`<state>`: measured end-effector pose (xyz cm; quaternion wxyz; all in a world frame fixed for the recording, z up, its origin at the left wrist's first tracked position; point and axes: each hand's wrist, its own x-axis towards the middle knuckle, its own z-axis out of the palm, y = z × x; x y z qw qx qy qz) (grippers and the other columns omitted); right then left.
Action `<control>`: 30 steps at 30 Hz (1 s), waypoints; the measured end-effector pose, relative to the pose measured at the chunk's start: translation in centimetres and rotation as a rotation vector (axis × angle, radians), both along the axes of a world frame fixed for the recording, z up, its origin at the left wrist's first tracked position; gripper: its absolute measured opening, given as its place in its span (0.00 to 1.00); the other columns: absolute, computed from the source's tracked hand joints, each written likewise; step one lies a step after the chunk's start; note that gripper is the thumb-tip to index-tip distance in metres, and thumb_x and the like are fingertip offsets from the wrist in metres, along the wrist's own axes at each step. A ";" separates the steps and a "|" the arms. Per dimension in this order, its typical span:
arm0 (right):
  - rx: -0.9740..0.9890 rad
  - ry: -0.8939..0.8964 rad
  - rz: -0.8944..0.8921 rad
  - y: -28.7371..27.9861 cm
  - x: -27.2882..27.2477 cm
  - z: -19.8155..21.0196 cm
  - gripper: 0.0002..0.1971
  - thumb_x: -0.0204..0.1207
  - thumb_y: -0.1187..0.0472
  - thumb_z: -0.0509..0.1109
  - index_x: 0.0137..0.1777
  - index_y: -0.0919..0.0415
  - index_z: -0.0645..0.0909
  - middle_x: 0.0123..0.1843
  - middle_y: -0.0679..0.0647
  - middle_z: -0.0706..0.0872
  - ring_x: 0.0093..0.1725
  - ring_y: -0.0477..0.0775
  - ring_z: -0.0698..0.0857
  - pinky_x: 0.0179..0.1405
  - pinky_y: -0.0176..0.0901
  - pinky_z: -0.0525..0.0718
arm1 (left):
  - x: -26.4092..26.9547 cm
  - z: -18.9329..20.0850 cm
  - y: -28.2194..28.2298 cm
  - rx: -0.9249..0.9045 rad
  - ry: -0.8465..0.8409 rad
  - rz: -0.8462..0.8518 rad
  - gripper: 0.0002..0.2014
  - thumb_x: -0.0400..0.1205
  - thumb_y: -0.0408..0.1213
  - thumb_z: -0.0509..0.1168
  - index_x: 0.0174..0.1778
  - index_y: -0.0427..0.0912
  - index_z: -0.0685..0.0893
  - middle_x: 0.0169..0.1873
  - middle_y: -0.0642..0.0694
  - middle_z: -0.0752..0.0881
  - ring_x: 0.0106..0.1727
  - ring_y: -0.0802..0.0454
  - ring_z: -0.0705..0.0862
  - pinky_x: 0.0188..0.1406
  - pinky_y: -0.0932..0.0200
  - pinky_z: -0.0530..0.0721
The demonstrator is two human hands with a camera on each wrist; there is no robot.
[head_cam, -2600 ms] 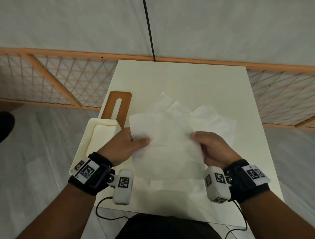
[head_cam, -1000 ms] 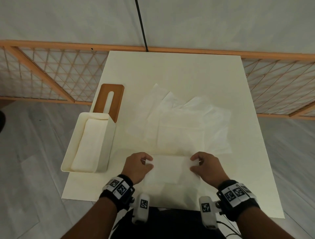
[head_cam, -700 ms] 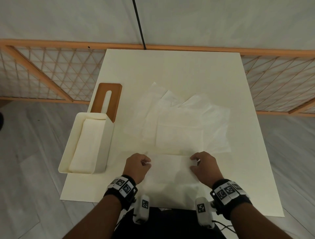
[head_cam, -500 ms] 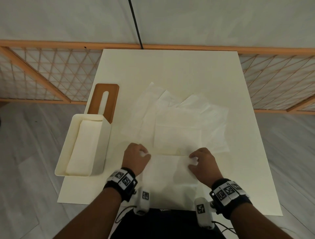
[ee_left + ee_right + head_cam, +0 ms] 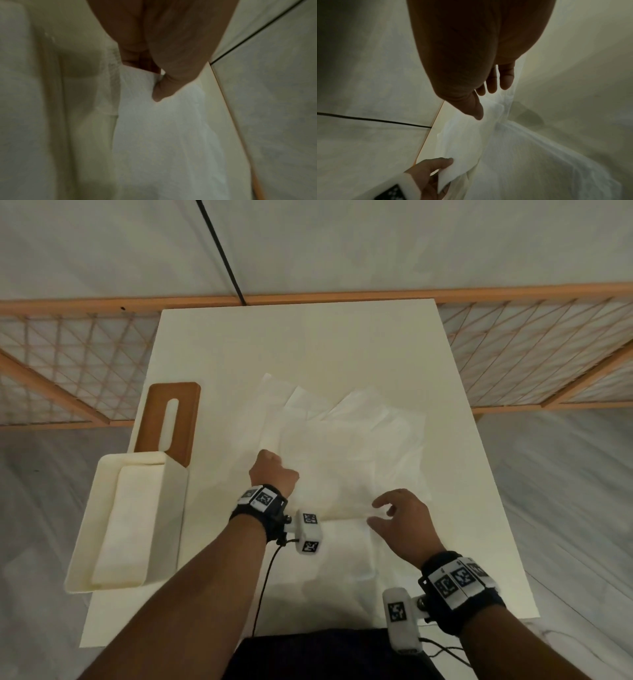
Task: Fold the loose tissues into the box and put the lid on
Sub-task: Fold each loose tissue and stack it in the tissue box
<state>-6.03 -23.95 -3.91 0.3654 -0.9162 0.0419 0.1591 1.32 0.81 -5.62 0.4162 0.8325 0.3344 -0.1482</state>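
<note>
White tissue pinched by left hand, right hand loose-fingered above it; tissues mostly unfolded on counter, box part-filled, lid off.

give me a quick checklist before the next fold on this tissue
1. Left hand has the tissue: ok, thumb and fingers pinch its left corner in the left wrist view.
2. Right hand has the tissue: not ok, fingers are spread and relaxed at the near right edge, gripping nothing.
3. Tissue lies flat for folding: not ok, the left corner is lifted and the sheet is rumpled.
4. Box open and in reach: ok, it stands at the table's left edge with folded tissues inside.
5. Lid out of the way: ok, it lies behind the box.
6. How many loose sheets remain underneath: cannot tell.
</note>
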 end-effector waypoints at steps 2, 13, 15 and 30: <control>0.043 0.039 -0.059 -0.3 0.2 -0.1 0.10 0.70 0.59 0.81 0.50 0.51 0.86 0.52 0.44 0.84 0.43 0.38 0.81 0.37 0.22 0.74 | 0.0 1.0 0.1 -0.128 -0.071 0.029 0.19 0.75 0.28 0.70 0.61 0.44 0.78 0.59 0.40 0.83 0.45 0.47 0.80 0.39 0.60 0.76; 0.892 0.576 -0.388 4.3 2.9 2.1 0.28 0.78 0.40 0.71 0.66 0.62 0.82 0.64 0.59 0.87 0.63 0.62 0.87 0.57 0.57 0.87 | -4.3 12.7 3.1 -0.891 -0.328 0.079 0.30 0.75 0.16 0.56 0.69 0.45 0.84 0.64 0.42 0.86 0.55 0.44 0.89 0.43 0.52 0.89; 1.054 0.661 -0.353 5.9 3.0 3.2 0.28 0.79 0.39 0.69 0.65 0.64 0.84 0.59 0.60 0.89 0.57 0.63 0.89 0.56 0.59 0.88 | -5.7 13.4 4.7 -0.999 -0.378 0.105 0.31 0.70 0.19 0.60 0.69 0.44 0.83 0.64 0.42 0.87 0.57 0.43 0.89 0.46 0.49 0.90; 0.825 0.133 0.000 7.6 2.0 9.0 0.08 0.78 0.75 0.71 0.51 0.67 0.90 0.51 0.64 0.93 0.52 0.64 0.92 0.51 0.58 0.91 | -11.7 10.0 9.9 -0.579 -0.297 0.120 0.34 0.81 0.28 0.71 0.82 0.48 0.67 0.56 0.46 0.92 0.60 0.47 0.89 0.64 0.40 0.85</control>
